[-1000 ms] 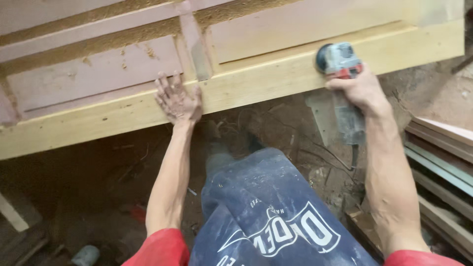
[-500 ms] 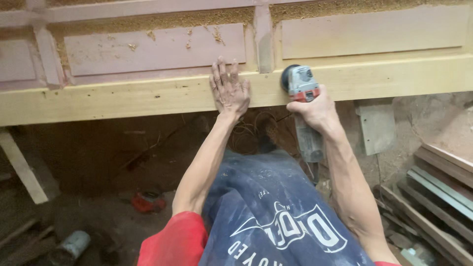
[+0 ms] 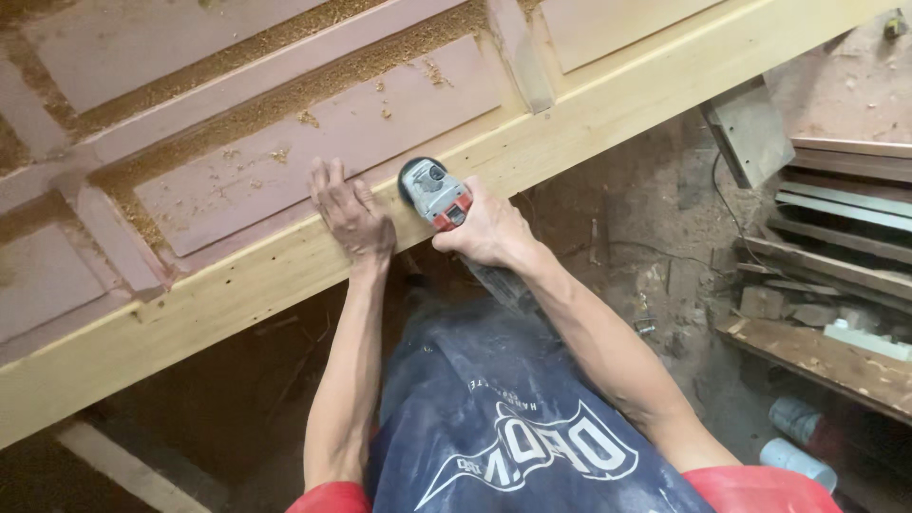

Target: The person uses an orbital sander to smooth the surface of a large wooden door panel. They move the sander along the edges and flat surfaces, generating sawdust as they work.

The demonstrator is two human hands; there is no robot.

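Right hand (image 3: 489,231) grips grinder (image 3: 435,193) | left hand (image 3: 352,217) flat on frame (image 3: 266,275)

The right hand (image 3: 486,231) covers the middle of the grinder (image 3: 439,197), whose rear end blurs below the wrist; its disc is hidden against the wooden door panel (image 3: 285,152). The panel runs off the top and left edges.

A woodworking shop. Sawdust (image 3: 285,95) covers a panelled wooden door (image 3: 237,171) (laid flat), and timber offcuts (image 3: 836,247) crowd the dirt floor (image 3: 646,218)
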